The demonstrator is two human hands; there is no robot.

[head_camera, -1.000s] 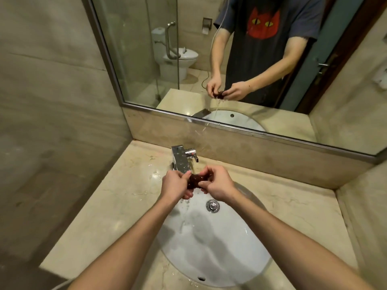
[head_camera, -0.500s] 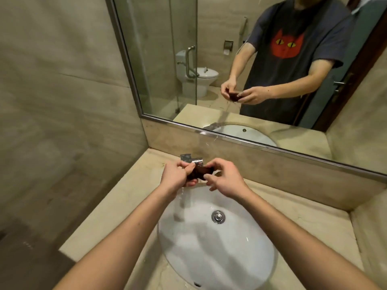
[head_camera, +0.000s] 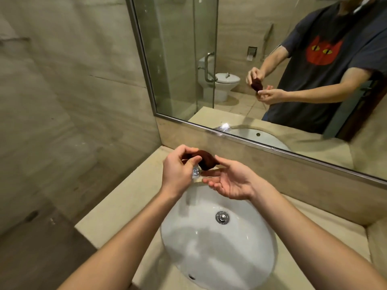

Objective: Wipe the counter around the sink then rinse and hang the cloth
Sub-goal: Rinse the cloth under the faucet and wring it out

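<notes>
cloth: small, dark maroon, bunched into a soft wad; I hold it in the air above the back of the sink, in front of the tap, clear of the bench.
left grip: my left hand is pinched closed on the wad's left end, thumb against fingertips; most of the fabric hangs free to the right.
right grip: my right hand lies spread and palm up just under and beside the wad, holding nothing; its fingertips may brush the cloth, I cannot tell.
feel, as I judge it: light, limp, no stiffness at all; probably damp, so a little heavier than it looks and apt to drip, not to slip.
where to take hold: anywhere will do, nothing fragile; for hanging I would find two corners or one edge and shake it open, since a pinch on the lump keeps it balled.
risk: a loose pinch lets the wad drop into the basin.
</notes>
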